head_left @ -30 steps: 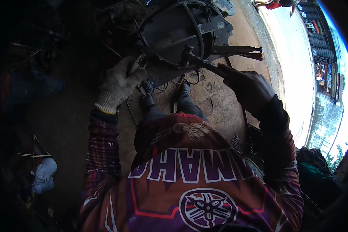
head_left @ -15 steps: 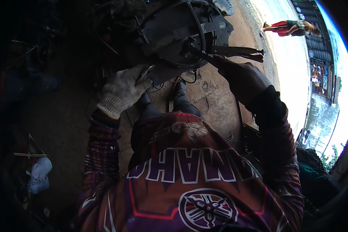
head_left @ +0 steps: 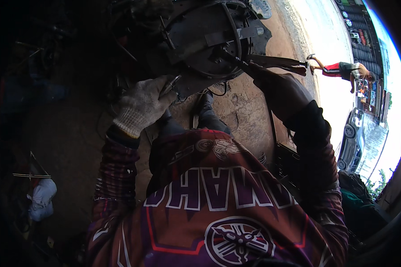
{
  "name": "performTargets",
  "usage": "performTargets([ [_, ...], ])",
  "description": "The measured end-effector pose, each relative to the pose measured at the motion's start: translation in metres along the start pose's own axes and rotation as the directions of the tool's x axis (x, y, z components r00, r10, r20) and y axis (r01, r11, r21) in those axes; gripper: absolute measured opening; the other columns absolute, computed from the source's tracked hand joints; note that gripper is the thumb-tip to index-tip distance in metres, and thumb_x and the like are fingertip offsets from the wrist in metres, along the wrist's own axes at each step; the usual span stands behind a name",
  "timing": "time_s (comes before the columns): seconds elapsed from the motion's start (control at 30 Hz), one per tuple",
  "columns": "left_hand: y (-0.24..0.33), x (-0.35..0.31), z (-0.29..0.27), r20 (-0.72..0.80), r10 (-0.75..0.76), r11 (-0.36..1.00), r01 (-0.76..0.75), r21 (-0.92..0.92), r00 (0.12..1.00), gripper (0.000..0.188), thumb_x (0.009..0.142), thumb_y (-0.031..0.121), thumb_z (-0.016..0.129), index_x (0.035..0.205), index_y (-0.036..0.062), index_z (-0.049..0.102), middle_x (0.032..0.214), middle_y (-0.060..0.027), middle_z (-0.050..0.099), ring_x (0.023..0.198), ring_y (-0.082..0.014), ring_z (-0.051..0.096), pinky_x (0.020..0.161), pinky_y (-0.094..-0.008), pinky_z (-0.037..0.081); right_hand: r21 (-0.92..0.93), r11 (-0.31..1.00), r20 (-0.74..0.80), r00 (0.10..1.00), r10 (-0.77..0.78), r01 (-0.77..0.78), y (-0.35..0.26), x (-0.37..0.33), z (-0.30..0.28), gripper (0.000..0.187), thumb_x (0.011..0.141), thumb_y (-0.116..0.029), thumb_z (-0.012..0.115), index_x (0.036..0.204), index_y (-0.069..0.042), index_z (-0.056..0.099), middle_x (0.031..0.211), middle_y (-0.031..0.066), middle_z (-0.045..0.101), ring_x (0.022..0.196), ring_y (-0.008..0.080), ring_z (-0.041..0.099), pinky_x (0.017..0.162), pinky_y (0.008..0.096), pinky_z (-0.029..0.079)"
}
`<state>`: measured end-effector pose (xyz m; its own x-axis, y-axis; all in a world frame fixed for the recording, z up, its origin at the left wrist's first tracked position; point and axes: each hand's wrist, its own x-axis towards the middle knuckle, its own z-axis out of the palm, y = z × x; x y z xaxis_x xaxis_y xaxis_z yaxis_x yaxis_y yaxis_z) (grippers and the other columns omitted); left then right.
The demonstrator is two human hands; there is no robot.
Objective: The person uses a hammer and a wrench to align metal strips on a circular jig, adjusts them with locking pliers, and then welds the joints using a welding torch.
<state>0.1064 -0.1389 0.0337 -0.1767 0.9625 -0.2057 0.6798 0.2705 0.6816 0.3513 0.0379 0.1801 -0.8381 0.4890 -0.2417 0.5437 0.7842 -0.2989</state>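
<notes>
Dark metal machinery with a wide round plate [head_left: 196, 49] fills the top middle. Over that plate, my bare right hand [head_left: 283, 91] is closed round the handle of a dark hammer [head_left: 231, 58], whose head is hard to make out against the black metal. My left hand [head_left: 140, 104], in a pale knitted work glove, is at the near left edge of the machinery. Its fingers are closed on a short shiny metal rod [head_left: 170, 84], the lower part of which the glove hides. A curved bar [head_left: 231, 26] crosses the plate.
Dark bars [head_left: 280, 62] jut right from the machinery, close to my right hand. Below it are cables [head_left: 220, 91] and my legs. A white bag [head_left: 42, 200] lies at the lower left. On the bright road a person [head_left: 347, 69] walks, near a car [head_left: 352, 140].
Both hands keep their grips and have barely shifted. The view has moved slightly. The person outside has moved down the picture, and more of the car shows.
</notes>
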Motion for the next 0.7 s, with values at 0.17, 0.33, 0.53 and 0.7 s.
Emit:
performTargets([
  [0.17,0.003,-0.004,-0.004,0.033,-0.1,0.994,0.101,-0.047,0.994,0.044,0.089,0.034,0.067,0.124,0.0072,0.062,0.102,-0.0166,0.07,0.09,-0.0308,0.07,0.079,-0.04,0.058,-0.113,0.963,0.36,0.893,0.27,-0.245,-0.02,0.007,-0.003,0.047,0.092,-0.004,0.055,0.137,-0.017,0.056,0.091,0.0181,0.07,0.08,0.0358,0.068,0.069,0.0442,0.052],
  [0.33,0.004,-0.005,-0.003,0.012,-0.078,0.997,0.079,-0.024,0.997,0.043,0.089,0.032,0.067,0.124,0.0073,0.062,0.101,-0.0163,0.07,0.091,-0.0311,0.07,0.079,-0.0402,0.057,0.005,1.0,0.16,0.987,-0.019,0.018,-0.003,0.003,-0.009,0.047,0.092,-0.002,0.055,0.138,-0.014,0.055,0.088,0.0186,0.069,0.078,0.0364,0.067,0.068,0.0448,0.052],
  [0.53,0.012,-0.003,-0.01,0.03,-0.094,0.99,0.097,-0.104,0.995,0.042,0.088,0.031,0.068,0.123,0.007,0.063,0.103,-0.0152,0.07,0.094,-0.0318,0.07,0.081,-0.0414,0.057,-0.056,0.997,0.155,0.986,0.068,-0.06,-0.009,-0.007,-0.014,0.046,0.093,-0.006,0.054,0.138,-0.018,0.055,0.088,0.0195,0.068,0.079,0.0386,0.066,0.067,0.0454,0.051],
  [0.7,-0.007,-0.004,0.006,-0.01,-0.014,0.999,0.015,0.043,1.0,0.044,0.089,0.032,0.068,0.124,0.0074,0.063,0.103,-0.0152,0.07,0.095,-0.0316,0.069,0.081,-0.0412,0.057,-0.138,0.967,0.099,0.969,0.228,-0.213,-0.024,-0.006,-0.003,0.042,0.094,-0.009,0.053,0.135,-0.018,0.058,0.083,0.0183,0.068,0.076,0.0374,0.066,0.066,0.0444,0.051],
])
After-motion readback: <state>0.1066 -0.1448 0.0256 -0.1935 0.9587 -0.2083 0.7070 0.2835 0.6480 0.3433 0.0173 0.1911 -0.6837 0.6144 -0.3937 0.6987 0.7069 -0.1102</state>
